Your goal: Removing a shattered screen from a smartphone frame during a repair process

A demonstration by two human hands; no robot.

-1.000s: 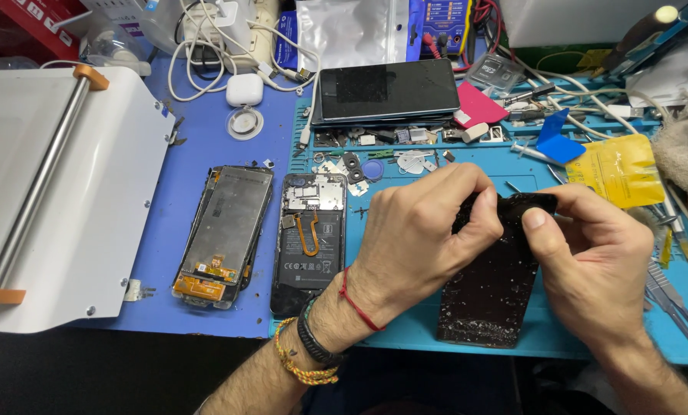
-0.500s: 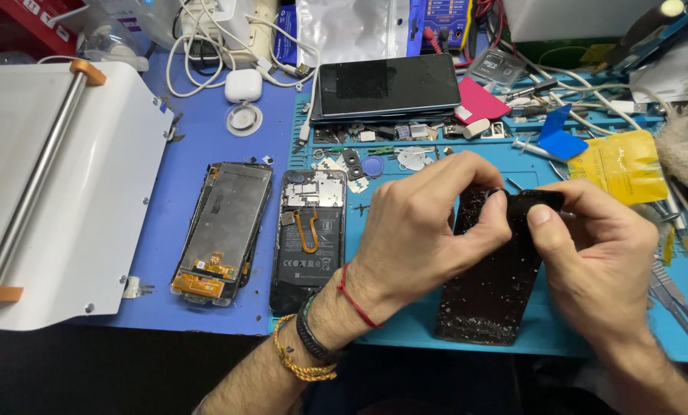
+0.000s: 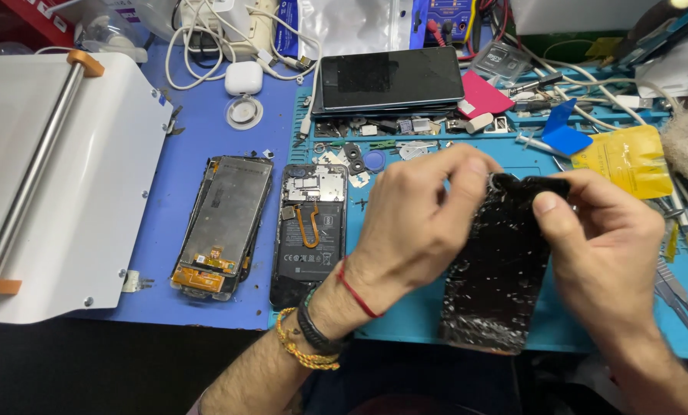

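Both my hands hold a black, cracked and speckled phone panel (image 3: 498, 284) over the teal work mat (image 3: 405, 323). My left hand (image 3: 421, 223) pinches its upper left corner with thumb and fingers. On the upper right edge rests the thumb of my right hand (image 3: 605, 246), with the fingers behind the panel. The panel's lower end hangs toward me near the mat's front edge.
An opened phone body (image 3: 309, 230) and a detached screen assembly (image 3: 225, 223) lie left of my hands on the blue mat (image 3: 198, 138). A white machine (image 3: 52, 177) fills the far left. Behind are a dark phone (image 3: 390, 81), small parts, cables, a yellow pouch (image 3: 624, 157) and tweezers (image 3: 678, 292).
My hands and the panel have stayed almost in place. The left fingers have shifted slightly along the panel's top corner.
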